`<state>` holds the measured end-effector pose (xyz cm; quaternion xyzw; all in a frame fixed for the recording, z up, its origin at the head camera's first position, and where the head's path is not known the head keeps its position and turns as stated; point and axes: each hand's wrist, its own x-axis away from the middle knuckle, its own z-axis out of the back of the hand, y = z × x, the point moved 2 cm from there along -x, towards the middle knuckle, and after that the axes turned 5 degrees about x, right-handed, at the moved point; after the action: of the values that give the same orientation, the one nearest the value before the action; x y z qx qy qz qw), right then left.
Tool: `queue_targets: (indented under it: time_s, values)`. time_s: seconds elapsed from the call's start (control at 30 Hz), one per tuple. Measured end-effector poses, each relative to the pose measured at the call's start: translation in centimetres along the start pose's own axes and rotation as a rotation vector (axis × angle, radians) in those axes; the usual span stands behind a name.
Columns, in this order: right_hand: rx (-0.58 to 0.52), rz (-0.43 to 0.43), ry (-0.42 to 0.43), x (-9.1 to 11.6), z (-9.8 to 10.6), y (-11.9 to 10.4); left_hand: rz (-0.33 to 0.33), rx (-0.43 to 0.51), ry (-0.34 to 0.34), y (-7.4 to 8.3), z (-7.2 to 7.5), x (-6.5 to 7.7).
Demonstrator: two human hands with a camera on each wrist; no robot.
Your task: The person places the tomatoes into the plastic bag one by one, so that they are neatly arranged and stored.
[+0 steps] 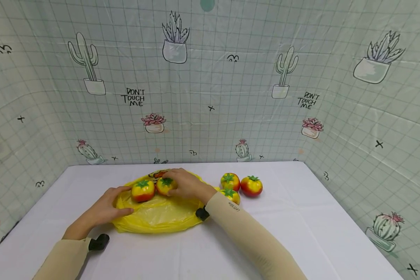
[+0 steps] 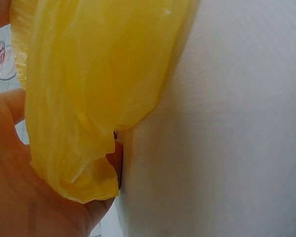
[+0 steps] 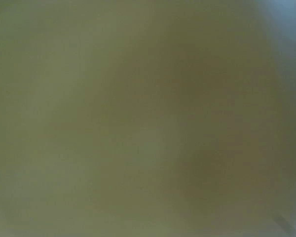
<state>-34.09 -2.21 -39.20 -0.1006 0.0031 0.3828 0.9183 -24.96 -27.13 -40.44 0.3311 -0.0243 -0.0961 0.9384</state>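
Note:
A yellow plastic bag [image 1: 154,217] lies spread on the table with its mouth towards me. My left hand [image 1: 103,210] holds its left edge, thumb and fingers apart on either side; in the left wrist view the yellow film [image 2: 89,98] hangs in front of the palm and hides some fingers. Inside, a red-and-yellow tomato [image 1: 142,191] with green leaves rests near the left fingertips. Just right of it, my right hand [image 1: 187,182] grips a second tomato [image 1: 163,187] from above, its fingers over the top. The right wrist view is a blur.
To the right of the bag sit several more tomatoes: one at the back [image 1: 230,181], one at the right [image 1: 251,186] and one partly behind the right forearm [image 1: 232,195]. A white cloth [image 1: 301,233] covers the table; patterned fabric walls [image 1: 210,128] stand behind and beside it.

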Motion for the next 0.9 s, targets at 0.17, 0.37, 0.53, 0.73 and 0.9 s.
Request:
queue_targets:
  time_s: [0.17,0.37,0.53,0.73,0.9]
  values:
    - [0.012,0.002,0.001,0.0,0.0,0.0,-0.006,0.007,0.004,0.0,-0.1,0.0]
    - [0.007,0.013,0.004,-0.1,0.0,0.2,-0.004,0.012,0.005,-0.1,-0.1,0.0]
    - [0.011,0.033,0.017,0.0,0.3,0.1,0.000,0.003,0.006,-0.1,-0.1,0.0]
    - [0.028,0.069,0.044,0.1,1.1,-0.4,-0.007,0.008,0.010,-0.2,-0.1,-0.1]
    - [0.031,0.077,0.043,0.4,1.9,-0.9,-0.019,0.003,0.020,-0.3,-0.1,-0.1]
